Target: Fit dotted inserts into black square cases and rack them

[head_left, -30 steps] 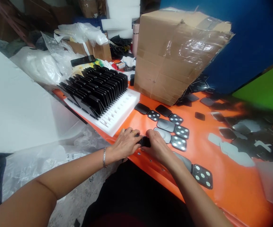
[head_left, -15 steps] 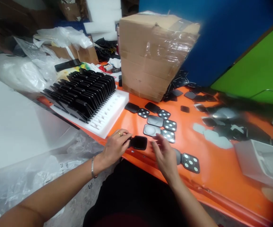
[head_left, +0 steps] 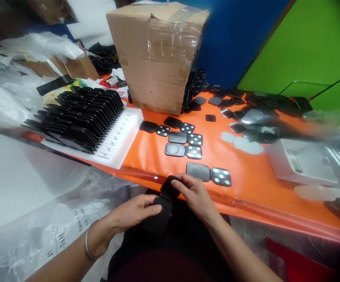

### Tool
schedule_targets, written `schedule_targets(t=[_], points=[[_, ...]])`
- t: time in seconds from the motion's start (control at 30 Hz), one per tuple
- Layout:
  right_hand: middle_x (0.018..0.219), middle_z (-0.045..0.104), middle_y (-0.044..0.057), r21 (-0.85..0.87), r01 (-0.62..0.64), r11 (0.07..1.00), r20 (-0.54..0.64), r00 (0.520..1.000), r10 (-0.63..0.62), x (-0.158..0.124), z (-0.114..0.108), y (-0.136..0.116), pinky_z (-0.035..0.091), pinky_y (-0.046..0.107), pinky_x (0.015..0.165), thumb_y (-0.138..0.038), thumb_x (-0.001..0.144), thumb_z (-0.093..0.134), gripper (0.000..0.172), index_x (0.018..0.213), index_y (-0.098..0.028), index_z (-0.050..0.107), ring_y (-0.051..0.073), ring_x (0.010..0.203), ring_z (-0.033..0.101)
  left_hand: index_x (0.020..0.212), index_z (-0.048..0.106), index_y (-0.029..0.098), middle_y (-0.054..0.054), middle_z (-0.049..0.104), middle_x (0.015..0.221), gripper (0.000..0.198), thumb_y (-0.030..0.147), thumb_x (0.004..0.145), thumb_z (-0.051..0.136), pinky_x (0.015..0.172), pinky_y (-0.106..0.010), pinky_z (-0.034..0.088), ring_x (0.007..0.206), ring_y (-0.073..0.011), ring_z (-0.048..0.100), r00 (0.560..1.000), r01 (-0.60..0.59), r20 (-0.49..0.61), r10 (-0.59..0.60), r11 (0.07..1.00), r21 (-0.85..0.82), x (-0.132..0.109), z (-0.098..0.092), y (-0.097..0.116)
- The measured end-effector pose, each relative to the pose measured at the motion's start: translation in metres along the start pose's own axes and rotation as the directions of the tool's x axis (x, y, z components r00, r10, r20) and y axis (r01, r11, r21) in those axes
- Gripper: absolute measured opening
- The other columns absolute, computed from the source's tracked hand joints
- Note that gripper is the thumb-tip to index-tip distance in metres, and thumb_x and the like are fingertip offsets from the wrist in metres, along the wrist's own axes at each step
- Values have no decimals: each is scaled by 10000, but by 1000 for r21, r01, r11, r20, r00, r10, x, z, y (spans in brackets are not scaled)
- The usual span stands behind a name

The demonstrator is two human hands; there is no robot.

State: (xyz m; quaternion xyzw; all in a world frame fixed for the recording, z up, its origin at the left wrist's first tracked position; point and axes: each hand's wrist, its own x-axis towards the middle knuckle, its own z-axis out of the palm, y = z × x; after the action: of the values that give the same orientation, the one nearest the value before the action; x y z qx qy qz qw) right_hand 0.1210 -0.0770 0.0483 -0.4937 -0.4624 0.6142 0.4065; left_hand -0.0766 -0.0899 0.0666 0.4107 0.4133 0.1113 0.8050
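My left hand (head_left: 137, 213) is slanting in with its thumb pressing on the larger, rounded half of a black hinged piece (head_left: 163, 209); my right hand (head_left: 195, 192) is pinching the smaller half, thumb on top. I'm holding it tilted — opened out, dark-faced — above my lap (head_left: 149, 254), beside the orange table's near edge (head_left: 142, 177).

Dark right corners, blurred right edge
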Motion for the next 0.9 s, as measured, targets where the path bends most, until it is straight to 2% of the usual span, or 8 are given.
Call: schedule_targets(t=[0.03, 0.07, 0.17, 0.23, 0.33, 0.5, 0.7, 0.9], points=[[690, 608, 4, -8, -14, 1000, 18, 1000, 14, -4, 3, 2, 482, 246, 569, -388, 844, 556, 238, 798, -165, 623, 127, 604, 562, 1130, 564, 124, -145, 641, 1064, 389, 413, 870, 555, 887, -444, 481, 991, -277, 624, 994, 73, 88, -61, 986, -152, 0, 5, -6], [662, 577, -11, -2, -42, 999, 18, 999, 42, -7, 7, 5, 458, 226, 506, -394, 853, 537, 238, 811, -171, 609, 110, 552, 528, 1125, 540, 127, -150, 642, 1043, 390, 425, 872, 549, 858, -448, 496, 968, -275, 635, 990, 110, 118, -79, 953, -281, 2, 11, -13], [652, 522, -35, 76, -128, 989, -109, 985, 136, -15, 20, 19, 405, 187, 400, -415, 838, 536, 224, 877, -195, 545, 94, 504, 489, 1050, 490, 152, -105, 651, 887, 340, 433, 868, 550, 716, -408, 544, 759, -217, 665, 997, 66, -3, -75, 899, -434, 11, 30, -31], [693, 543, -40, 138, -163, 977, -199, 962, 188, -20, 28, 27, 402, 182, 381, -421, 798, 582, 265, 934, -212, 494, 88, 483, 499, 972, 479, 155, -62, 631, 774, 317, 434, 851, 569, 593, -333, 543, 607, -166, 628, 989, 20, -128, -75, 921, -389, 18, 39, -37], [713, 580, -44, 196, -242, 950, -223, 932, 284, -26, 36, 29, 360, 199, 316, -435, 733, 648, 397, 1001, -228, 441, 79, 380, 460, 894, 487, 148, -34, 600, 708, 305, 433, 838, 578, 490, -242, 489, 519, -120, 568, 973, -22, -225, -48, 955, -297, 25, 49, -36], [723, 601, -22, 188, -159, 969, -368, 903, 220, -23, 36, 26, 469, 227, 475, -340, 614, 763, 389, 845, -199, 483, 125, 563, 569, 791, 511, 127, -36, 587, 601, 263, 380, 858, 533, 470, -203, 429, 464, -103, 537, 978, -29, -209, -9, 984, -175, 27, 52, -32], [685, 625, -14, 210, -167, 963, -300, 927, 226, -20, 29, 29, 475, 240, 497, -343, 670, 714, 325, 843, -194, 483, 141, 565, 601, 787, 534, 116, -46, 600, 612, 231, 341, 839, 543, 474, -222, 449, 467, -120, 558, 989, -16, -145, -15, 977, -210, 29, 49, -32], [681, 609, -25, 143, -156, 977, -325, 925, 195, -24, 22, 26, 449, 231, 476, -337, 697, 693, 308, 869, -201, 477, 126, 536, 571, 796, 527, 117, -51, 612, 654, 253, 364, 845, 554, 501, -254, 499, 493, -132, 583, 994, -29, -112, 7, 981, -191, 32, 50, -32]])
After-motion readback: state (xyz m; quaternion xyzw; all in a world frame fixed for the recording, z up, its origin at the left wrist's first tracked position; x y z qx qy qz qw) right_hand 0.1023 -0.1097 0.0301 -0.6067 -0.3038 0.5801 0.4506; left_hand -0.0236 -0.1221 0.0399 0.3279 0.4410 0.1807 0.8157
